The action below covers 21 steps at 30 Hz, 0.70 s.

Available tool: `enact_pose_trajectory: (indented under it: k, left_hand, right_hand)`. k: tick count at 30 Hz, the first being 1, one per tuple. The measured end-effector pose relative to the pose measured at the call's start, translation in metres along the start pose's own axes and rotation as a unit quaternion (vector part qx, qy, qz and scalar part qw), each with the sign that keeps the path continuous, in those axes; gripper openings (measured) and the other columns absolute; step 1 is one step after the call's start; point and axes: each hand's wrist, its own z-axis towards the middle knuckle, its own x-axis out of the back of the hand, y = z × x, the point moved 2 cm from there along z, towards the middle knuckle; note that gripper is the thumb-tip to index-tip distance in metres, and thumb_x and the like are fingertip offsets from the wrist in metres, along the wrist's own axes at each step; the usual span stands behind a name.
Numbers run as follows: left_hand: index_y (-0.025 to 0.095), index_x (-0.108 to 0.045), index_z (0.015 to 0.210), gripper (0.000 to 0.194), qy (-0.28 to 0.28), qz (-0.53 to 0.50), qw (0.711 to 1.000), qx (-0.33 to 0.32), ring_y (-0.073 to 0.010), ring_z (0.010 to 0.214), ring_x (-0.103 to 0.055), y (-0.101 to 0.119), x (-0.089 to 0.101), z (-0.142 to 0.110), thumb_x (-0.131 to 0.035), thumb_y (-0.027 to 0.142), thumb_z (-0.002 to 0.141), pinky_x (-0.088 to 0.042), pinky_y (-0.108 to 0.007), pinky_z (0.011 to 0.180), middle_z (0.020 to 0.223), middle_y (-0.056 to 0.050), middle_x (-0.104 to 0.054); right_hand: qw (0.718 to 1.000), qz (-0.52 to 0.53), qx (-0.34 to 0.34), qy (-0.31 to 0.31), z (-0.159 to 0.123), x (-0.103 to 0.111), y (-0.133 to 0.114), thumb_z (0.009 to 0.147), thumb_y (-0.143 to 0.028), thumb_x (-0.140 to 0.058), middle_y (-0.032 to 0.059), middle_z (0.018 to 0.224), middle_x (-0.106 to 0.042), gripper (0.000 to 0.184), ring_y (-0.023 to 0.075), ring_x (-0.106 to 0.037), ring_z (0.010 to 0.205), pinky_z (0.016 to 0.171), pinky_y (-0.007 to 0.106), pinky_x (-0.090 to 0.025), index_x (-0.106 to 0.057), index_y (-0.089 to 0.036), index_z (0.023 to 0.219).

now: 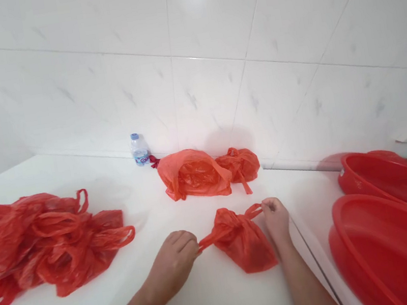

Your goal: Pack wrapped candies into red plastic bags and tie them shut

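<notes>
A red plastic bag (246,246), gathered at its neck, lies on the white table in front of me. My left hand (179,257) is closed around one of its handles, drawn out to the left. On the other side my right hand (276,214) pinches the second handle between thumb and fingers. Both handles look stretched away from the bunched neck, where the plastic is twisted or crossed. Something darker shows faintly through the bag's lower part, but I cannot make out what it is.
To the left spreads a heap of loose red plastic bags (43,239). Near the wall sit a puffed red bag (195,174), a smaller tied bag (246,164) and a water bottle (138,150). Red plastic baskets (377,248) stand at the right, beyond the table edge.
</notes>
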Motion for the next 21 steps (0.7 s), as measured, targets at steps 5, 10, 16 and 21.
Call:
enact_pose_trajectory:
  k: [5, 10, 16, 21]
  left_hand:
    - [0.021, -0.059, 0.082, 0.017, -0.018, -0.107, 0.993, 0.037, -0.0204, 0.09, -0.058, 0.025, 0.016, -0.004, -0.064, 0.036, 0.078, -0.048, -0.032, 0.079, 0.1, -0.009, -0.063]
    - [0.02, -0.057, 0.115, 0.042, 0.022, -0.08, 0.996, 0.044, -0.0255, 0.118, -0.049, 0.036, 0.007, 0.024, -0.061, 0.041, 0.079, -0.04, -0.038, 0.099, 0.13, -0.016, -0.051]
    - [0.023, -0.041, 0.132, 0.064, -0.149, 0.026, 0.988, -0.024, -0.0323, 0.117, -0.049, 0.037, -0.036, 0.026, -0.062, 0.04, 0.075, -0.042, -0.047, 0.091, 0.14, -0.012, -0.042]
    - [0.023, -0.061, 0.091, 0.017, -0.122, 0.036, 0.991, 0.04, -0.0193, 0.081, -0.063, 0.017, -0.027, 0.0, -0.055, 0.021, 0.074, -0.044, -0.028, 0.064, 0.096, -0.003, -0.067]
  right_hand:
    - [0.995, -0.075, -0.016, -0.057, -0.005, -0.006, 0.0, 0.065, -0.045, -0.061, 0.0055, 0.088, -0.064, 0.036, 0.0233, -0.058, 0.084, 0.079, 0.035, -0.043, -0.061, -0.018, 0.088]
    - [0.962, -0.196, 0.005, -0.189, -0.014, -0.025, 0.019, 0.07, -0.055, -0.054, 0.0063, 0.102, -0.067, 0.04, 0.0276, -0.059, 0.096, 0.085, 0.039, -0.043, -0.065, -0.023, 0.091]
    - [0.909, -0.185, 0.091, -0.361, -0.046, -0.057, 0.026, 0.066, -0.053, -0.06, 0.0056, 0.105, -0.064, 0.038, 0.0257, -0.06, 0.096, 0.082, 0.036, -0.049, -0.067, -0.026, 0.09]
    - [0.931, -0.184, 0.083, -0.303, -0.04, -0.053, 0.031, 0.068, -0.057, -0.06, 0.0084, 0.115, -0.058, 0.047, 0.026, -0.06, 0.097, 0.081, 0.036, -0.052, -0.063, -0.025, 0.102]
